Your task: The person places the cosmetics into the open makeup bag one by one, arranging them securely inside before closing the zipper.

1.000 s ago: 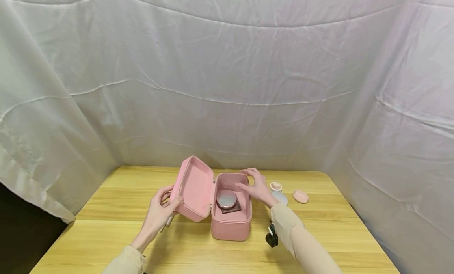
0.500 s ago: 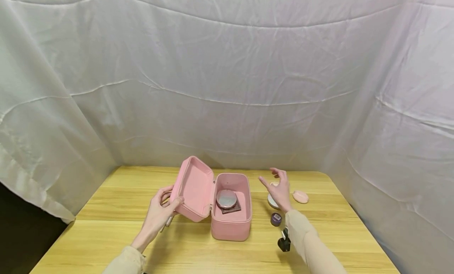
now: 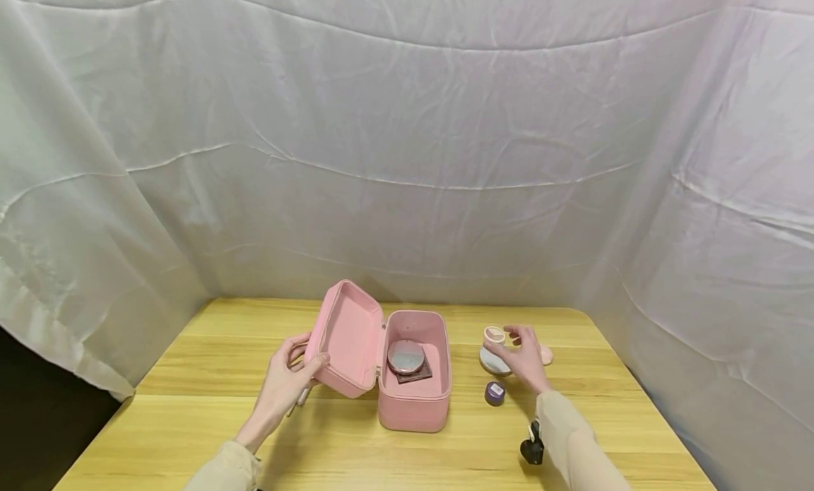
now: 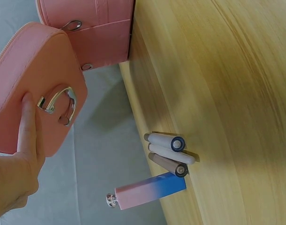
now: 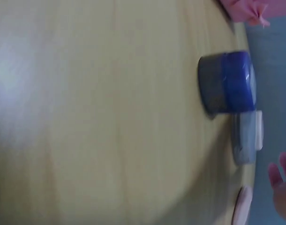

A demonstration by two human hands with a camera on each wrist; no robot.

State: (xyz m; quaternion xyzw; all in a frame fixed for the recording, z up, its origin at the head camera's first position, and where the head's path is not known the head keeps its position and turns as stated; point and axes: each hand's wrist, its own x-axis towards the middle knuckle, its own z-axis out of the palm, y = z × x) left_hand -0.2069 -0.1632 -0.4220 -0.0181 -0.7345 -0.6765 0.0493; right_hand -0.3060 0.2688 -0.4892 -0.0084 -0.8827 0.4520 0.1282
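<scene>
A pink cosmetic case [image 3: 413,415] stands on the table with its lid [image 3: 348,335] folded out to the left. My left hand [image 3: 286,378] grips that lid at its outer edge, thumb inside the rim; a finger lies along the outside beside the gold handle [image 4: 56,103]. Inside the case, a round shiny compact [image 3: 405,357] rests on a dark square palette [image 3: 421,375]. To the right, my right hand [image 3: 524,360] holds nothing, thumb and fingers spread apart over a flat round silver tin [image 3: 492,362] and a small white round container [image 3: 494,334].
A purple-lidded jar [image 3: 494,393] stands in front of the silver tin. A pink powder puff [image 3: 546,355] is partly hidden behind my right hand. Left of the case are several pen-like tubes [image 4: 166,140] and a pink-to-blue tube [image 4: 145,190]. Pale curtains [image 3: 407,159] enclose the table [image 3: 343,456].
My right hand has left the case's right rim and moved right, to the silver tin and the white container, uncovering the purple jar. My left hand and the lid stay put.
</scene>
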